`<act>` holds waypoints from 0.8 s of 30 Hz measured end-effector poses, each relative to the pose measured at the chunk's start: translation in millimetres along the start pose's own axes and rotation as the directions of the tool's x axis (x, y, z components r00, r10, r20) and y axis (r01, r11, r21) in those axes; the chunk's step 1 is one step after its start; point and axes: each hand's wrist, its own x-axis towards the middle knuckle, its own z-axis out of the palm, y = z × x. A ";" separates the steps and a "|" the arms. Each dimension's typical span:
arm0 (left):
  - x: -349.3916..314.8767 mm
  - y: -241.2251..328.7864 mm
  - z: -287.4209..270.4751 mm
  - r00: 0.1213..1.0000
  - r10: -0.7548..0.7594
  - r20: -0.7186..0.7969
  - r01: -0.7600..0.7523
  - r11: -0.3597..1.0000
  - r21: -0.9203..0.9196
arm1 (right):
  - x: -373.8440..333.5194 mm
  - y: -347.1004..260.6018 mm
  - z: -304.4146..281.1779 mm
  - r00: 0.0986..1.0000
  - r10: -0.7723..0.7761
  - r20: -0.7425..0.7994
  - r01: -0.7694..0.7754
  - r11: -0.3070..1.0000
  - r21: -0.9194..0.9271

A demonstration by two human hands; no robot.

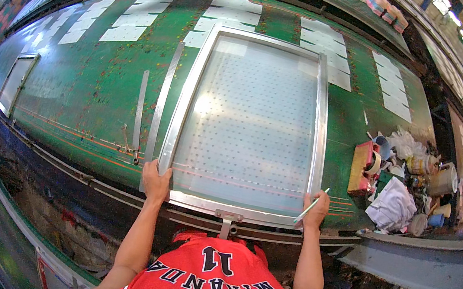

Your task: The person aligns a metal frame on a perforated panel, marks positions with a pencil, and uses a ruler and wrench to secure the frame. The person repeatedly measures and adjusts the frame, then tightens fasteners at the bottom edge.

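Observation:
A large silk-screen frame (176, 117) of silvery metal lies on the long green table (112, 88). Its translucent mesh (247, 123) carries rows of small dark marks. My left hand (156, 182) grips the frame at its near left corner, fingers closed around the edge. At the near right corner my right hand (316, 210) rests against the frame with its fingers bent. A thin pale green pen (307, 210) sticks out of that hand, slanting over the corner. A metal bracket (228, 216) sits at the middle of the frame's near side.
Two metal strips, a long one (163, 102) and a shorter one (140, 111), lie left of the frame. White sheets (138, 17) line the table's far side. A smaller frame (16, 83) sits far left. Cups, cloth (393, 205) and a red box (364, 168) crowd the right end.

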 end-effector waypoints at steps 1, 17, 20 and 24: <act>-0.1 1.0 -0.5 1.000 0.001 -0.001 -0.001 1.000 0.006 | 0.5 -0.3 0.5 0.999 -0.040 -0.028 0.040 0.999 0.001; -0.9 4.6 -3.6 1.000 0.007 0.019 -0.009 0.993 0.115 | 0.1 -1.4 1.1 0.999 -0.041 -0.022 0.041 0.998 0.038; -1.7 5.8 -3.5 1.000 0.008 0.007 -0.009 0.993 0.117 | 0.1 -1.4 0.5 0.999 -0.046 -0.019 0.046 0.998 0.029; -2.8 6.9 -3.7 1.000 -0.003 0.011 0.002 0.992 0.124 | -0.4 -0.8 0.5 1.000 -0.021 -0.020 0.022 0.999 0.034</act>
